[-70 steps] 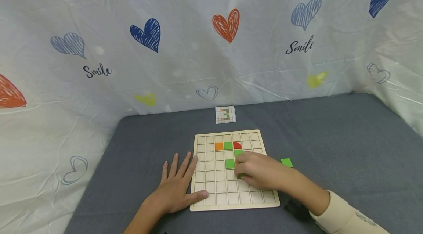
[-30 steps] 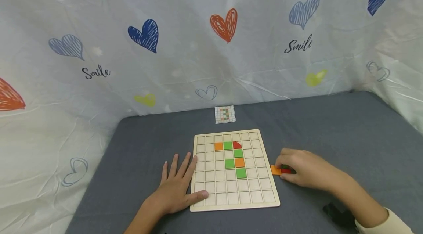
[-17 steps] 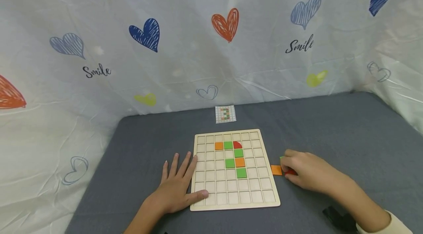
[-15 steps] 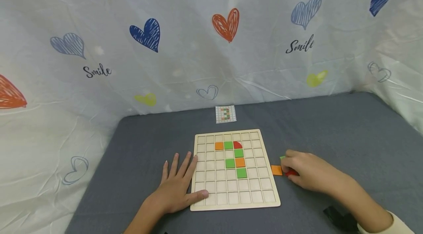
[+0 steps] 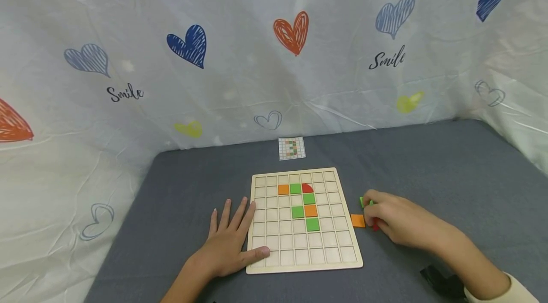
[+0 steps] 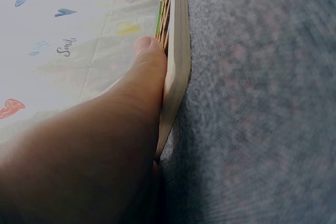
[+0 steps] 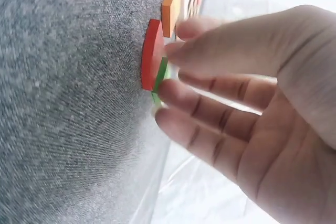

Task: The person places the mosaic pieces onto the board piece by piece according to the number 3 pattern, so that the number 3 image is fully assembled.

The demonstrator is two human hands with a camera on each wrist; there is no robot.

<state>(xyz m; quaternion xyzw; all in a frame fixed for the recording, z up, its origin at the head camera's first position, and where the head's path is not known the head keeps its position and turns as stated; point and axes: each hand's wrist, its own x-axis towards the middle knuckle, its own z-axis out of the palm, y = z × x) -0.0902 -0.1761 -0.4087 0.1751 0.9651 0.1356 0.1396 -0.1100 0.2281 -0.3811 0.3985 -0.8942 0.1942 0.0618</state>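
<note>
Red tile (image 7: 149,59) is by the bent fingers of the right grip (image 5: 391,219), beside the board (image 5: 288,258) on the table (image 5: 205,174). I cannot tell if they pinch it. The left grip (image 5: 224,246) lies flat, fingers spread. Picking up seems the step; lifting needs a snug pinch.

From the head we look forward and down, farther off. At the left wrist we look closely past the left hand (image 5: 226,248) along the board (image 5: 284,242); at the right, past the right hand (image 5: 400,217) toward the orange tile (image 7: 170,9) just beyond it, shared with the head view.
</note>
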